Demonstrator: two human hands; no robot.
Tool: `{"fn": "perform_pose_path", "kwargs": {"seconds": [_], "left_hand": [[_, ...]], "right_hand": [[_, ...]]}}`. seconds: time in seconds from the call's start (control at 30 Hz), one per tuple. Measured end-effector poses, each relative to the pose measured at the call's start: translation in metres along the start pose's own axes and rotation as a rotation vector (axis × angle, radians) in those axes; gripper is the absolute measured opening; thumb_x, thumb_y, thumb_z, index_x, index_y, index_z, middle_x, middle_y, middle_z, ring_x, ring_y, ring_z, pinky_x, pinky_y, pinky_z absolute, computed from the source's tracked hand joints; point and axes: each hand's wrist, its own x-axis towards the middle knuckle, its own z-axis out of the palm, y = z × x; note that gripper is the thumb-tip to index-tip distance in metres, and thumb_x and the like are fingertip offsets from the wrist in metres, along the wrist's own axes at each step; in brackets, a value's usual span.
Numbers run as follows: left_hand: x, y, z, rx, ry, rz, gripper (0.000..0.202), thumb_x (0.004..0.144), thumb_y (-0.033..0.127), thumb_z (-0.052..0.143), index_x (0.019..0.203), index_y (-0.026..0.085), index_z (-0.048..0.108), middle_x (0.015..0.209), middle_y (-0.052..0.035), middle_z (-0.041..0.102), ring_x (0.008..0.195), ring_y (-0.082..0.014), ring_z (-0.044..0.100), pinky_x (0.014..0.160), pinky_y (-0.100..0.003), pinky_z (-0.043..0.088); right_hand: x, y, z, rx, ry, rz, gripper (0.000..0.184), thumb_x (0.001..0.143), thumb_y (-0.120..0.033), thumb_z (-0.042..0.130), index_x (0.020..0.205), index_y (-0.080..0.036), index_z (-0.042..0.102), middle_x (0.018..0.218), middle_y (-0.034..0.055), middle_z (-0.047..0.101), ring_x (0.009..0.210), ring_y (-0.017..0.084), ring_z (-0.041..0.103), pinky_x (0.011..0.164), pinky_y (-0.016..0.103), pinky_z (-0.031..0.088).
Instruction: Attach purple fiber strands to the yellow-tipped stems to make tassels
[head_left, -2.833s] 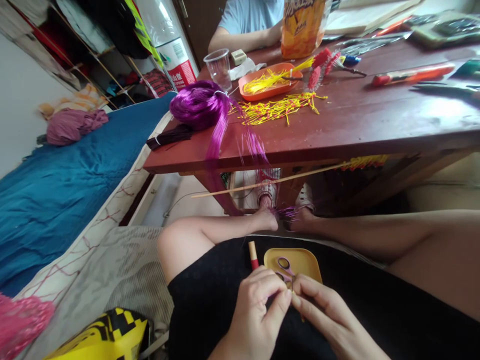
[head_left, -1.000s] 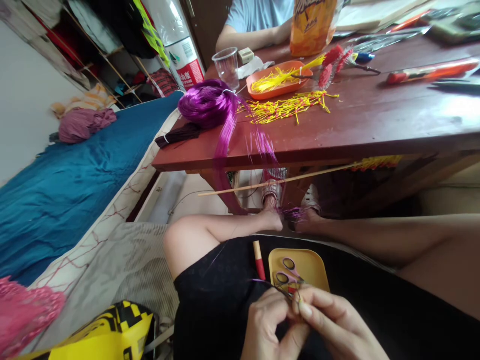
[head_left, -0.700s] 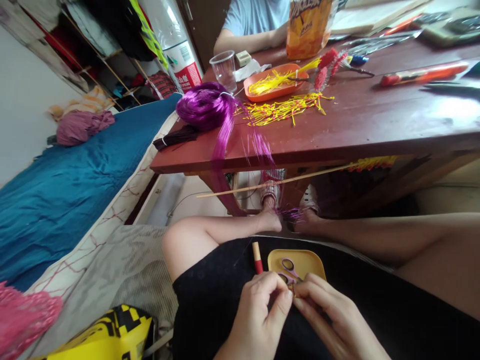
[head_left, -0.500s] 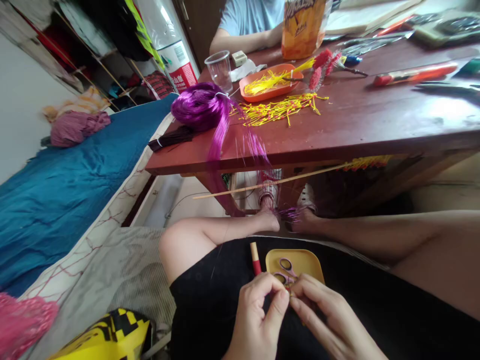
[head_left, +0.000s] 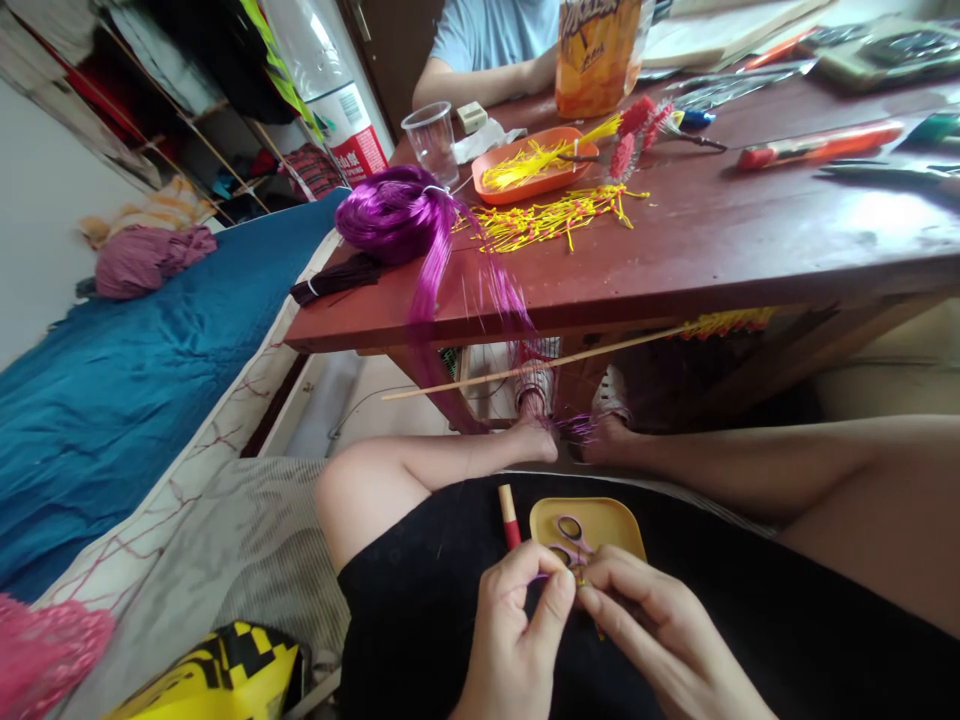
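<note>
Over the black cloth on my lap, my left hand (head_left: pixel 517 620) and my right hand (head_left: pixel 660 625) meet fingertip to fingertip, both pinched closed. A thin yellow strand (head_left: pixel 581 580) shows at the right fingertips. What the left thumb and forefinger grip is too small to make out. Just beyond my fingers lie pink-handled scissors (head_left: pixel 570 527), partly hidden, on a small yellow tray (head_left: pixel 619 520). A red and tan stick-like tube (head_left: pixel 509 515) rests beside the tray, its lower end near my left hand.
A bundle of purple thread (head_left: pixel 390 215) hangs over the edge of the brown table (head_left: pixel 675 250). Yellow red-tipped strands (head_left: pixel 555 220) lie by an orange dish (head_left: pixel 517 192). A long thin stick (head_left: pixel 525 372) juts below the edge. Another person's arm (head_left: pixel 480 82) rests across the table.
The view has shifted slightly. My hands stay together in a pinch, with small finger movements; a bit of yellow now shows below the right fingers.
</note>
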Motion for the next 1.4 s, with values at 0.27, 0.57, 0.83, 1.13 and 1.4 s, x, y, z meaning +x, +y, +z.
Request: {"fn": "perform_pose_path", "kwargs": {"seconds": [0.27,0.57,0.83,1.13,1.4], "left_hand": [[-0.001,-0.009,0.009,-0.4,-0.187,-0.195,0.029,0.074,0.042,0.062,0.07,0.014,0.059,0.068,-0.0007,0.053,0.068,-0.0132,0.047,0.068,-0.024,0.038],[-0.007,-0.01,0.018,-0.027,0.005,0.393,0.04,0.084,0.045,0.047,0.054,0.018,0.04,0.052,0.0026,0.041,0.051,-0.01,0.039,0.048,-0.021,0.032],[-0.003,-0.01,0.013,0.277,0.058,0.587,0.032,0.086,0.028,0.048,0.057,0.017,0.052,0.053,-0.0012,0.058,0.051,-0.0114,0.052,0.054,-0.022,0.042],[-0.008,0.021,-0.019,0.358,-0.241,0.125,0.021,0.082,0.025,0.052,0.065,0.018,0.063,0.062,-0.0015,0.063,0.055,-0.0136,0.056,0.053,-0.022,0.042],[0.024,0.032,-0.015,0.43,-0.159,-0.008,0.012,0.078,0.02,0.056,0.067,0.019,0.061,0.071,0.0001,0.065,0.067,-0.0163,0.056,0.065,-0.026,0.04]], "right_hand": [[0.0,0.005,-0.001,0.274,0.066,0.087,0.027,0.079,-0.039,0.059,0.062,-0.018,0.061,0.064,0.0003,0.05,0.065,0.015,0.047,0.064,0.025,0.04],[-0.007,0.004,0.012,0.991,0.031,0.394,0.021,0.062,-0.033,0.076,0.06,-0.015,0.067,0.058,-0.0005,0.054,0.058,0.01,0.046,0.059,0.019,0.04],[-0.008,0.007,0.007,0.543,0.068,0.096,0.023,0.076,-0.035,0.064,0.061,-0.018,0.063,0.059,-0.0011,0.051,0.059,0.012,0.046,0.06,0.02,0.041],[0.0,0.006,-0.016,-0.539,0.203,-0.535,0.012,0.082,-0.012,0.053,0.085,-0.02,0.062,0.068,0.003,0.057,0.061,0.016,0.054,0.057,0.024,0.046],[0.002,0.006,-0.011,-0.739,0.17,-0.686,0.022,0.085,-0.01,0.043,0.082,-0.019,0.063,0.067,0.006,0.063,0.059,0.017,0.055,0.057,0.027,0.047]]}}
